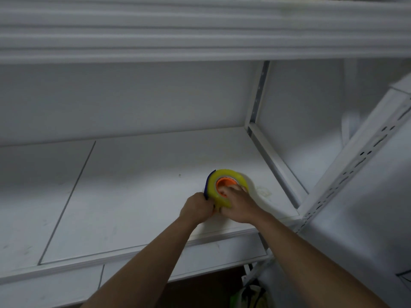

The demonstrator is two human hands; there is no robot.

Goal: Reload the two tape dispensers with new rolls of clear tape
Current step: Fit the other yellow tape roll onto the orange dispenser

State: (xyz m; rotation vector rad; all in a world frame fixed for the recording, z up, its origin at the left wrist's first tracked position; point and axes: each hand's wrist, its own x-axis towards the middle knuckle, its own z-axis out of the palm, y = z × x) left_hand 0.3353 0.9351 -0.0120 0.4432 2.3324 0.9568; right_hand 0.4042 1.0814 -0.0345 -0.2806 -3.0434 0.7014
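A yellowish roll of clear tape sits around the orange hub of a tape dispenser on the white shelf. A dark blue part of the dispenser shows along the roll's left edge. My left hand grips the dispenser at its lower left. My right hand lies over the roll's right side, with its fingers reaching onto the orange hub. The lower part of the dispenser is hidden behind both hands. Only one dispenser is in view.
A white metal shelf post with slots slants up on the right. A rail bounds the shelf's right edge. A higher white shelf hangs overhead. Something green lies below the shelf's front edge.
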